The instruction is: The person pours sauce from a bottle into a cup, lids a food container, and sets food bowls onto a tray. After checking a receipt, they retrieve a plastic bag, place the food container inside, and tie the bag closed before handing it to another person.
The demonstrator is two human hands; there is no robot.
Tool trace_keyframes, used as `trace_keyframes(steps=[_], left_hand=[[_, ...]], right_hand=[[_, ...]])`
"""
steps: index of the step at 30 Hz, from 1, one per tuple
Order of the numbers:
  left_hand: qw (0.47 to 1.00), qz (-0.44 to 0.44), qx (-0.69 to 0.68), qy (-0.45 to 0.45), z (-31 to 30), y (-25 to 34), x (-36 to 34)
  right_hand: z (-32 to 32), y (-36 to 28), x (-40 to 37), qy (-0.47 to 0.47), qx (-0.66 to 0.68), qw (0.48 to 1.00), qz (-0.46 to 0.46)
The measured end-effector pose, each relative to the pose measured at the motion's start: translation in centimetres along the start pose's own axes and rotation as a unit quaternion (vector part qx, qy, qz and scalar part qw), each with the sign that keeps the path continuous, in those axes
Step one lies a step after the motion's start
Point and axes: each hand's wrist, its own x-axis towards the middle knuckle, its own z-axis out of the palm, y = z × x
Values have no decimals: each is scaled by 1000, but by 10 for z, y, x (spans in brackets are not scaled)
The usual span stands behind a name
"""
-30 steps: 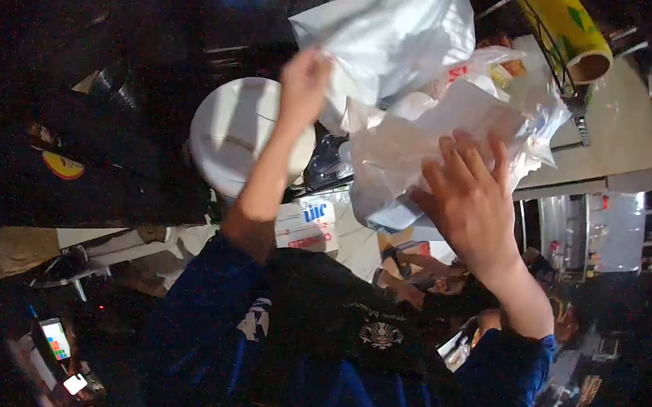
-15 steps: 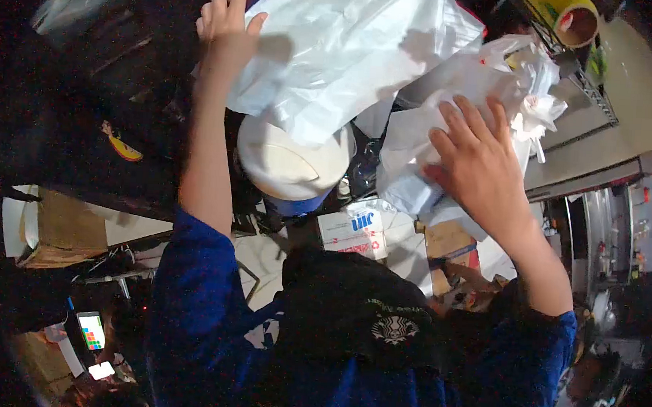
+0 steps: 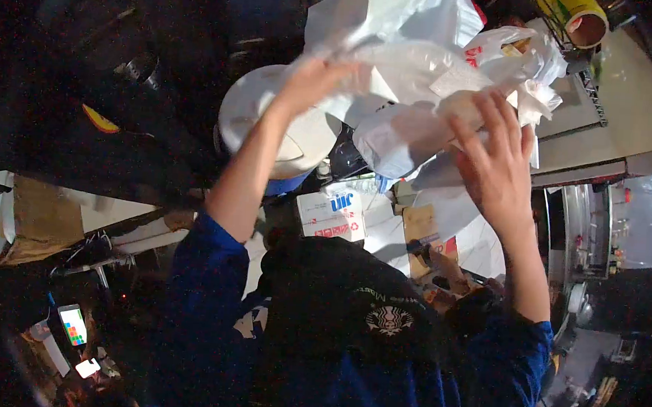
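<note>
The front bag [image 3: 389, 142] lay white and loosely crumpled at upper centre, its near side rounded. Just beyond it, a blurred stretch of white plastic [image 3: 406, 59] ran between the two hands; which bag it belonged to could not be made out.

Half a second earlier the left hand [image 3: 309, 87] had been well out to the side, with a broad sheet of plastic spread partly over the bucket [image 3: 309, 144]. Now the hand had come in and most of the lid was uncovered, so the handling seemed gathered around the bags, both hands nearer each other.

The left hand was smeared by motion at the plastic's edge, its fingers reaching inward; whether they gripped it could not be told. The right hand [image 3: 496, 165] was above the far end of the front bag, fingers apart and more bent than before, the tips against or just over pale plastic; a firm hold could not be confirmed.

The rear bag [image 3: 427, 14] stood behind, with the printed bag [image 3: 542, 58] to its right. The bucket sat left of the front bag, partly behind the left forearm. Nearer the body lay the box [image 3: 332, 217], and a tube [image 3: 569, 8] showed at upper right.
</note>
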Motion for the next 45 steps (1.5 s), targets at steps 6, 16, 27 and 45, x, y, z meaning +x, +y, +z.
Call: trace_keyframes(steps=[6, 16, 27, 45], left_hand=[[955, 86, -137, -248, -11, -6, 12], [963, 195, 184, -34, 90, -37, -55], [780, 234, 579, 32, 26, 47, -81], [833, 321, 430, 137, 45, 33, -158]], right_hand=[[10, 2, -19, 75, 47, 993, 83], [25, -12, -28, 133, 241, 933, 232], [9, -10, -37, 159, 213, 952, 154], [68, -152, -103, 153, 501, 788, 324]])
